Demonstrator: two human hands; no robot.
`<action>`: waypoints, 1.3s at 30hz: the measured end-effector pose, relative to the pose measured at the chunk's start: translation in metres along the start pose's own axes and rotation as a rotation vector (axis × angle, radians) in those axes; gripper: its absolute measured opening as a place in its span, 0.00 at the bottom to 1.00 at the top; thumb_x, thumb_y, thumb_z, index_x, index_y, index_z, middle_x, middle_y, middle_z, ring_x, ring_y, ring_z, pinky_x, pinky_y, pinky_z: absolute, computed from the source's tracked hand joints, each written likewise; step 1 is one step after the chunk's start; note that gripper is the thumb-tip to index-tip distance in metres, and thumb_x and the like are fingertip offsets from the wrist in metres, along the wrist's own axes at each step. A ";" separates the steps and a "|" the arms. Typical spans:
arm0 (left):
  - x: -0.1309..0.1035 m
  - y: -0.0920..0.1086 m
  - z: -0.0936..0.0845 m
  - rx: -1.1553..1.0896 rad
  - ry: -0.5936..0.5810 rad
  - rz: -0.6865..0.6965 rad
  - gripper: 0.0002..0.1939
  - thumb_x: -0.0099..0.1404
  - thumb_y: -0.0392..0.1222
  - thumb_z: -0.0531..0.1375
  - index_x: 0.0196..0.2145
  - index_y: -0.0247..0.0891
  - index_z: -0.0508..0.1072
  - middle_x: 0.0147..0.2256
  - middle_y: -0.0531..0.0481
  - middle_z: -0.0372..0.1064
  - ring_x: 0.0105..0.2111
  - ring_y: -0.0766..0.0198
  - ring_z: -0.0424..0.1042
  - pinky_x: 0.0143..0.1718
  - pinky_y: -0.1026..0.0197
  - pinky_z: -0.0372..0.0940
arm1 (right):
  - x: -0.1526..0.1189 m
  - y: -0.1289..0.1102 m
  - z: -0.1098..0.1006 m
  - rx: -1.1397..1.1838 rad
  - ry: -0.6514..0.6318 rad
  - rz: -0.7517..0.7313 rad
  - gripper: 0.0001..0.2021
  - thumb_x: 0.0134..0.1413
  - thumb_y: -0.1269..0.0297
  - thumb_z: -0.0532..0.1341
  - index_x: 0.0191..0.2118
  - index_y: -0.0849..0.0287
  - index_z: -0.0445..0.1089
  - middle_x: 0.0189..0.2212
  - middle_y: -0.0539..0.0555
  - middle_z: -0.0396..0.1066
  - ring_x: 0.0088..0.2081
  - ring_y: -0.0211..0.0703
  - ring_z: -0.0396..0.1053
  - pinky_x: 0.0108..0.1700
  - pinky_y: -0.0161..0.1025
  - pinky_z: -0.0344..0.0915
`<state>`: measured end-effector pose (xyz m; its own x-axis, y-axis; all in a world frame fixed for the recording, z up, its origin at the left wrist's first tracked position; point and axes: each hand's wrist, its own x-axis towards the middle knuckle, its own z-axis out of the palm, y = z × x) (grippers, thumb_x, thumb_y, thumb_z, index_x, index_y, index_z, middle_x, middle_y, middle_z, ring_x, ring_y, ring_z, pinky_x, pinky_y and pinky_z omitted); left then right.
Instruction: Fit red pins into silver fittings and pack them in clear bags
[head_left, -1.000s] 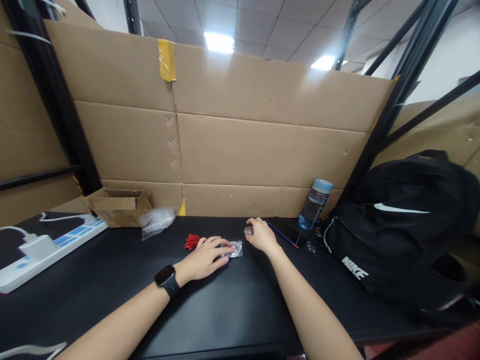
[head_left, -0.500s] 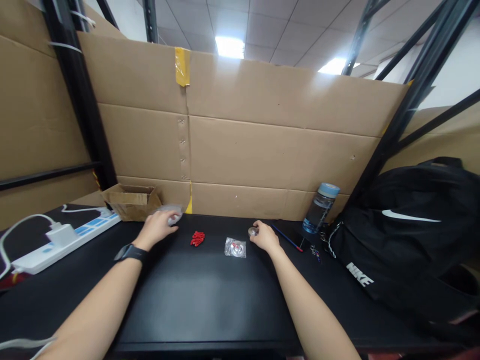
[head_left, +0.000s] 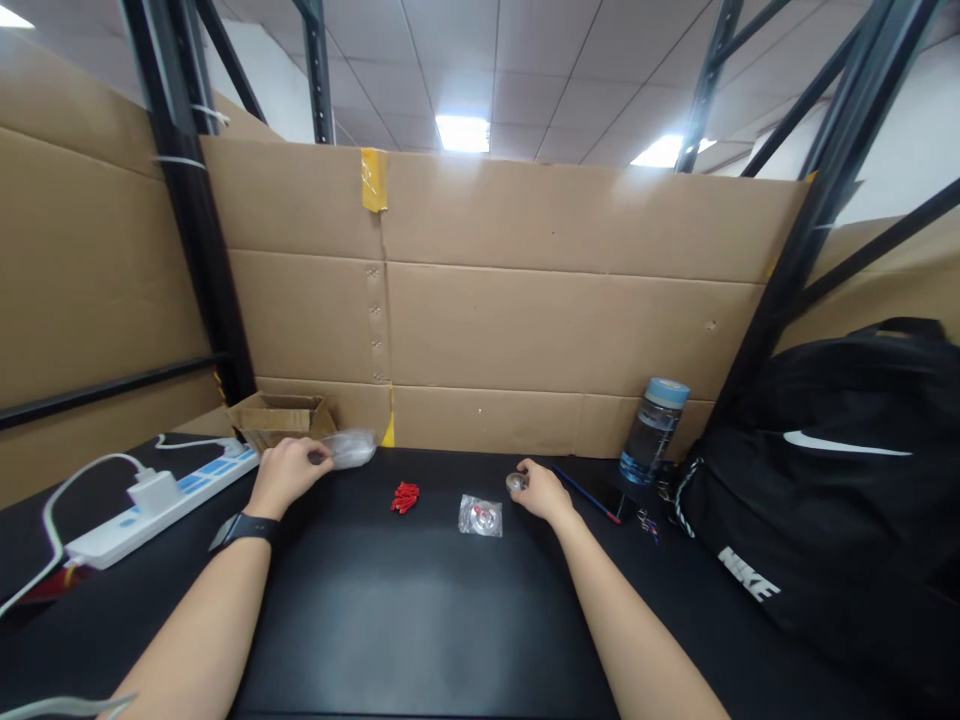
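Note:
My left hand (head_left: 291, 474), with a dark watch band on its wrist, is beside a crumpled clear plastic bag (head_left: 354, 449) near the cardboard wall. Its fingers are curved, with a gap between thumb and forefinger and nothing visible in them. On the right, my right hand (head_left: 545, 490) has its fingertips on a small round clear object (head_left: 516, 483) resting at the tabletop; part of it is hidden by the fingers. Between the hands lie a little pile of red pieces (head_left: 405, 497) and a small clear packet (head_left: 481, 516) with round and red contents.
A small cardboard box (head_left: 281, 418) and a white power strip (head_left: 161, 510) stand at left. To the right are a blue-red pen (head_left: 586, 494), a dark phone-like slab, small keyring-like items (head_left: 646, 525), a blue-lidded water bottle (head_left: 654, 432) and a black backpack (head_left: 832, 480).
My left hand has moved left, off the plastic bag, which stays where it was. My right hand keeps its place at the round object. The camera view has tilted up slightly.

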<state>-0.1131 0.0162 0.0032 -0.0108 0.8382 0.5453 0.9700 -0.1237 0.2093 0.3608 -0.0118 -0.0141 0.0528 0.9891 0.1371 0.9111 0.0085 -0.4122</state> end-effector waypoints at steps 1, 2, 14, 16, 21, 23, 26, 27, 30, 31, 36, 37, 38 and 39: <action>-0.001 0.005 -0.006 -0.026 0.115 -0.011 0.11 0.62 0.49 0.59 0.32 0.42 0.79 0.40 0.47 0.79 0.47 0.48 0.72 0.48 0.54 0.60 | 0.001 0.001 0.001 0.004 0.002 -0.002 0.24 0.47 0.63 0.66 0.52 0.54 0.70 0.48 0.58 0.75 0.46 0.49 0.74 0.40 0.37 0.62; -0.002 0.014 -0.010 -0.055 0.248 -0.032 0.12 0.64 0.48 0.57 0.33 0.41 0.78 0.42 0.46 0.78 0.49 0.48 0.71 0.51 0.53 0.59 | 0.002 0.002 0.002 0.007 0.003 -0.006 0.23 0.47 0.62 0.66 0.52 0.54 0.70 0.48 0.58 0.76 0.46 0.50 0.74 0.40 0.38 0.62; -0.045 0.164 0.042 -0.249 -0.146 0.551 0.18 0.73 0.49 0.54 0.59 0.56 0.69 0.63 0.51 0.65 0.63 0.47 0.57 0.56 0.43 0.52 | 0.000 0.000 0.001 -0.005 -0.007 -0.033 0.26 0.47 0.63 0.66 0.55 0.54 0.68 0.49 0.59 0.75 0.49 0.53 0.73 0.44 0.40 0.63; -0.042 0.156 0.042 -0.280 -0.170 0.503 0.18 0.73 0.45 0.53 0.58 0.53 0.69 0.60 0.49 0.67 0.61 0.50 0.60 0.56 0.44 0.54 | -0.001 0.000 0.000 0.011 0.017 -0.067 0.26 0.47 0.62 0.66 0.55 0.55 0.68 0.50 0.60 0.74 0.50 0.53 0.72 0.46 0.40 0.63; -0.025 0.118 0.034 -0.262 -0.211 0.405 0.09 0.65 0.44 0.59 0.41 0.46 0.78 0.50 0.47 0.74 0.55 0.49 0.65 0.54 0.46 0.56 | -0.003 -0.003 -0.001 0.029 0.092 -0.145 0.20 0.52 0.61 0.64 0.52 0.53 0.70 0.49 0.58 0.75 0.51 0.52 0.72 0.45 0.40 0.63; -0.021 0.109 0.034 -0.251 -0.232 0.379 0.08 0.65 0.47 0.61 0.39 0.47 0.79 0.49 0.47 0.74 0.54 0.48 0.66 0.54 0.46 0.57 | -0.004 -0.004 0.000 -0.002 0.083 -0.131 0.19 0.53 0.61 0.64 0.51 0.53 0.71 0.47 0.57 0.76 0.50 0.52 0.73 0.44 0.40 0.63; -0.019 0.104 0.037 -0.256 -0.263 0.380 0.09 0.65 0.50 0.61 0.37 0.47 0.81 0.48 0.47 0.75 0.52 0.49 0.67 0.55 0.47 0.57 | -0.005 -0.004 0.000 -0.025 0.069 -0.112 0.17 0.53 0.61 0.64 0.50 0.52 0.71 0.46 0.57 0.77 0.48 0.51 0.73 0.42 0.39 0.63; -0.019 0.104 0.038 -0.262 -0.276 0.389 0.10 0.65 0.50 0.61 0.37 0.47 0.81 0.47 0.48 0.75 0.52 0.50 0.68 0.55 0.48 0.57 | -0.005 -0.004 0.000 -0.021 0.067 -0.108 0.17 0.53 0.62 0.64 0.50 0.51 0.72 0.46 0.56 0.77 0.48 0.51 0.73 0.41 0.39 0.63; -0.019 0.104 0.040 -0.284 -0.294 0.401 0.09 0.64 0.49 0.62 0.36 0.47 0.82 0.46 0.48 0.75 0.51 0.51 0.69 0.54 0.49 0.58 | -0.005 -0.003 -0.001 0.004 0.070 -0.100 0.17 0.52 0.62 0.65 0.49 0.50 0.72 0.47 0.55 0.77 0.49 0.51 0.73 0.41 0.39 0.63; -0.019 0.104 0.041 -0.292 -0.296 0.399 0.09 0.64 0.49 0.63 0.35 0.47 0.82 0.46 0.48 0.75 0.50 0.51 0.69 0.54 0.50 0.58 | -0.005 -0.002 -0.001 0.011 0.073 -0.099 0.17 0.51 0.62 0.65 0.49 0.50 0.72 0.47 0.55 0.77 0.49 0.51 0.73 0.41 0.39 0.63; -0.019 0.103 0.044 -0.320 -0.304 0.399 0.07 0.63 0.47 0.64 0.35 0.46 0.82 0.45 0.48 0.76 0.50 0.52 0.70 0.54 0.51 0.59 | -0.006 -0.003 -0.004 0.026 0.095 -0.101 0.19 0.51 0.62 0.66 0.50 0.49 0.71 0.47 0.54 0.76 0.49 0.50 0.73 0.41 0.38 0.63; -0.019 0.103 0.044 -0.321 -0.307 0.395 0.07 0.62 0.47 0.64 0.35 0.47 0.82 0.46 0.48 0.76 0.50 0.52 0.69 0.53 0.51 0.59 | -0.006 -0.003 -0.005 0.028 0.101 -0.102 0.19 0.51 0.62 0.66 0.50 0.49 0.71 0.47 0.53 0.77 0.49 0.50 0.73 0.40 0.38 0.63; -0.019 0.103 0.044 -0.320 -0.310 0.387 0.07 0.62 0.47 0.64 0.35 0.47 0.82 0.46 0.48 0.76 0.51 0.51 0.69 0.53 0.50 0.59 | -0.006 -0.004 -0.005 0.032 0.106 -0.105 0.18 0.51 0.62 0.66 0.50 0.49 0.70 0.47 0.53 0.77 0.48 0.50 0.73 0.40 0.38 0.62; -0.019 0.103 0.044 -0.320 -0.314 0.378 0.07 0.62 0.48 0.64 0.35 0.47 0.82 0.46 0.49 0.76 0.51 0.50 0.69 0.53 0.50 0.59 | -0.006 -0.004 -0.006 0.037 0.111 -0.107 0.18 0.52 0.62 0.66 0.50 0.49 0.70 0.46 0.53 0.77 0.48 0.50 0.73 0.40 0.38 0.62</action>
<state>-0.0025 0.0111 -0.0209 0.4415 0.8158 0.3735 0.7705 -0.5580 0.3081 0.3592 -0.0187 -0.0081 0.0030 0.9599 0.2805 0.8984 0.1206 -0.4223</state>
